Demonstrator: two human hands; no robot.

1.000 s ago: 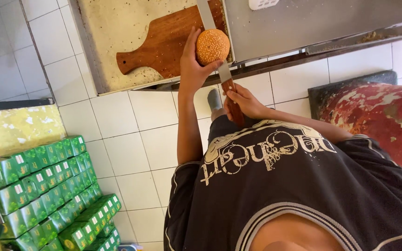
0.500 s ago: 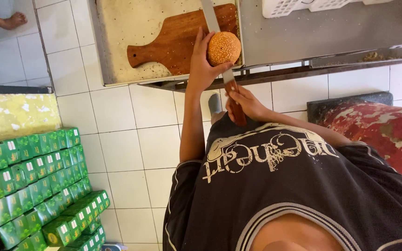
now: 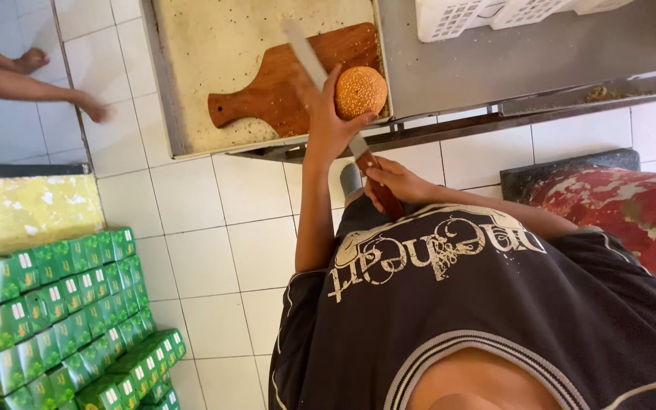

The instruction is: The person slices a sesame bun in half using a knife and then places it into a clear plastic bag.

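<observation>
Right now the left hand (image 3: 328,121) is clenched round a sesame bun (image 3: 360,91), lifting it just above the near edge of the wooden cutting board (image 3: 282,87), at abt 1 o'clock from the board's centre. The right hand (image 3: 392,182) has its grip closed on the dark handle of a long bread knife (image 3: 320,76); the blade runs up and left from 5 o'clock to 11 o'clock, passing behind the left hand's thumb side, close to the bun. Can't tell whether the edge has entered the bread yet — blade is blurred.

The board lies on a pale, floury tray (image 3: 191,76) set on a metal surface (image 3: 495,61). White plastic baskets (image 3: 495,11) sit at 12–1 o'clock on that surface. Stacked green cartons (image 3: 62,304) fill the 8 o'clock corner of the view, w/ a yellow wrapped bundle (image 3: 24,209) above them. A red patterned cloth (image 3: 616,212) is at 3 o'clock. Another person's arm and foot (image 3: 32,72) show at 10 o'clock on the white tile floor (image 3: 199,235).

To halve it well, my view: keep the blade level w/ the bun's midline, fingers above the cut plane, saw gently rather than press, and rest the bun on the board for steadiness — cutting mid-air toward the palm looks risky.
</observation>
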